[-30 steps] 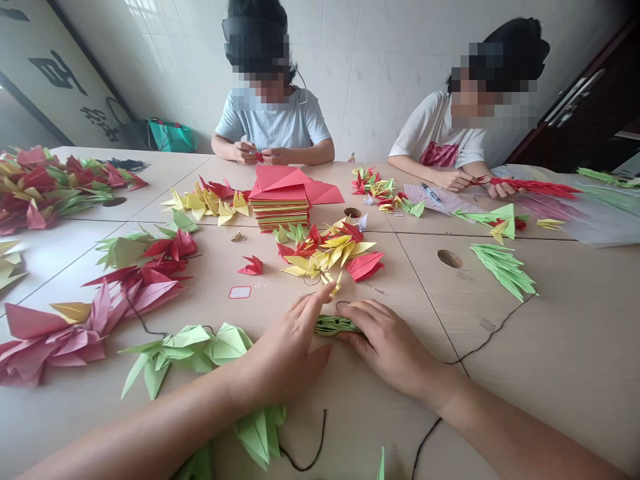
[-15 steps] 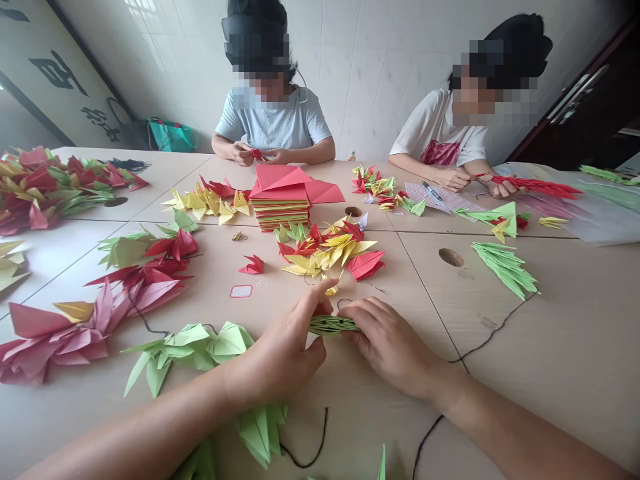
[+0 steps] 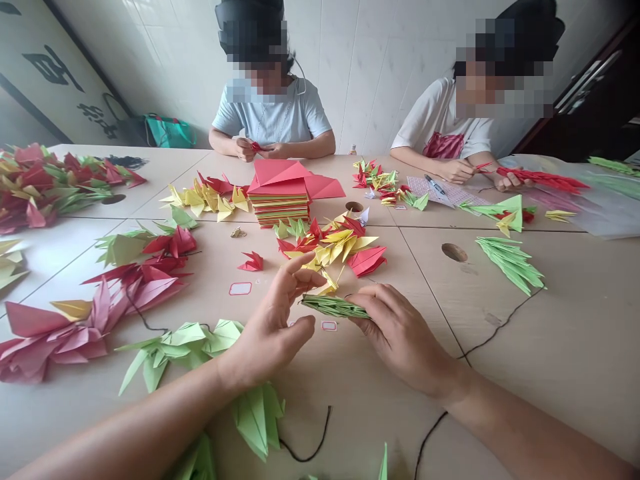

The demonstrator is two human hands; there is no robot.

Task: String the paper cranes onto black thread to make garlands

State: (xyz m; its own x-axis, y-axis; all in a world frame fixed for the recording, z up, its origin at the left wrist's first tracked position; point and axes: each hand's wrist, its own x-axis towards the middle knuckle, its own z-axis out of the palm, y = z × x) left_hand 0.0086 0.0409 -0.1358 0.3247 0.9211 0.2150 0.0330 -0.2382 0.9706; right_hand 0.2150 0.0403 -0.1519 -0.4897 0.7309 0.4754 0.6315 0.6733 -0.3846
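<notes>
A flat bundle of folded green paper (image 3: 336, 306) is gripped at its right end by my right hand (image 3: 405, 337), between thumb and fingers. My left hand (image 3: 277, 327) is beside the bundle's left end, thumb and fingers spread apart. Beyond my hands lies a cluster of yellow and red folded paper cranes (image 3: 345, 247). Light green cranes on a black thread (image 3: 187, 343) lie left of my left wrist, and more green cranes (image 3: 257, 420) are under my left forearm.
A stack of red, yellow and green paper (image 3: 279, 203) stands mid-table. Pink cranes (image 3: 90, 327) lie at left, a large mixed pile (image 3: 45, 183) behind them. A green bundle (image 3: 511, 263) lies at right. Two people sit opposite, their hands on red paper pieces.
My left hand has come away from the green bundle and its fingers have spread. More of the bundle shows, still in my right hand. Small labels now show beneath it.
</notes>
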